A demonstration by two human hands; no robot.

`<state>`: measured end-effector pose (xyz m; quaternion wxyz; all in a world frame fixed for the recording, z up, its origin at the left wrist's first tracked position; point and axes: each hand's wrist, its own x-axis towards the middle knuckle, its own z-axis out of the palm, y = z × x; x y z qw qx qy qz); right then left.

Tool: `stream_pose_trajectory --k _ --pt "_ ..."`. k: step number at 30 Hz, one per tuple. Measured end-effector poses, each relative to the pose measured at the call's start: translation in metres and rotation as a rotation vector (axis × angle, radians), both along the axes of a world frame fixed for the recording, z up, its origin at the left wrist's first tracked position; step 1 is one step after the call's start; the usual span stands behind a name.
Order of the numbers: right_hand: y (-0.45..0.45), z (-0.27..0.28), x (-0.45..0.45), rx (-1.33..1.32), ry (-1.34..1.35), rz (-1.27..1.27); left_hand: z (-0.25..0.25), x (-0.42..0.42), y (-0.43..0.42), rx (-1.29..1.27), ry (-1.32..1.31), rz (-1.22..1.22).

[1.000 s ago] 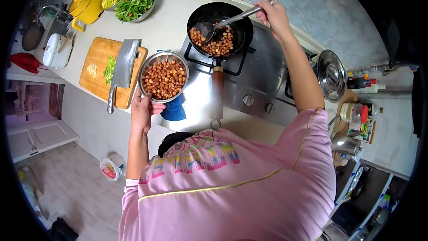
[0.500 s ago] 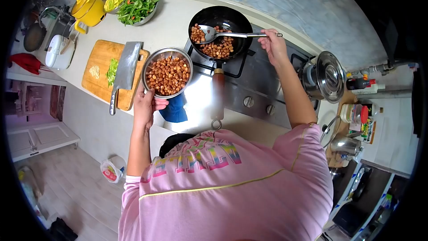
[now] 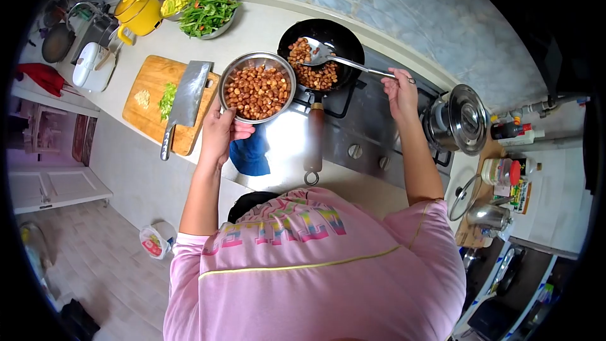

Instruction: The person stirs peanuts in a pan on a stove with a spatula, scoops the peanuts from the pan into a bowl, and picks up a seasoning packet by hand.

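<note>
A round metal bowl point(image 3: 222, 91) full of reddish-brown peanuts point(image 3: 257, 91) is in my left hand point(image 3: 221, 127), gripped at its near left side. It is held just left of the black wok point(image 3: 349, 41) and close to its rim. More peanuts point(image 3: 319, 77) lie inside the wok. My right hand point(image 3: 401, 92) is closed around the handle end of a metal spatula point(image 3: 319, 52). The spatula's head is down in the wok among the peanuts, with a few against its blade. The wok's wooden handle point(image 3: 314, 139) points toward my body.
A cleaver point(image 3: 190, 91) rests on the cutting board point(image 3: 140, 104) beside chopped green pieces point(image 3: 167, 101). Behind are a bowl of greens point(image 3: 211, 12) and a yellow pot point(image 3: 139, 9). A lidded steel pot point(image 3: 464, 120) stands right on the stove point(image 3: 372, 123). A blue cloth point(image 3: 249, 155) hangs near my left wrist.
My left hand has carried the bowl a little to the right, nearer the wok. The spatula's head has shifted slightly within the wok, its handle now slanting down more to the right.
</note>
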<state>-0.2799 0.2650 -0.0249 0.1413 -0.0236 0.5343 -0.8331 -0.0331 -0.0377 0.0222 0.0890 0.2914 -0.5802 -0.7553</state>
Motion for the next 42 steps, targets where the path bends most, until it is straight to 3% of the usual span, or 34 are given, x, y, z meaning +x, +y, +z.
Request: stream_pose_trajectory --k 8,13,16,21,24,33,36,42 --pt "0.008 0.057 0.019 -0.024 0.138 0.005 -0.010 -0.008 0.001 0.032 0.013 -0.031" --pt "-0.011 0.097 0.060 0.265 0.613 0.138 -0.007 -0.010 0.003 0.021 0.026 -0.021" --pt "-0.013 0.096 0.056 0.277 0.699 0.113 -0.007 -0.009 0.003 0.032 0.026 -0.029" --pt "-0.007 0.097 0.024 0.124 0.394 0.001 -0.008 -0.002 0.002 0.071 0.015 -0.023" --pt "0.003 0.086 -0.001 0.219 0.371 -0.038 -0.015 0.012 -0.003 0.061 -0.004 0.003" --pt "-0.001 0.138 -0.030 0.778 0.598 0.261 -0.019 0.047 -0.003 0.007 -0.113 0.118" --pt "-0.022 0.154 -0.025 0.938 0.822 0.329 -0.021 0.049 -0.003 0.021 -0.120 0.113" --pt "-0.055 0.157 -0.017 0.890 0.801 0.478 -0.017 0.051 0.002 0.035 -0.102 0.096"
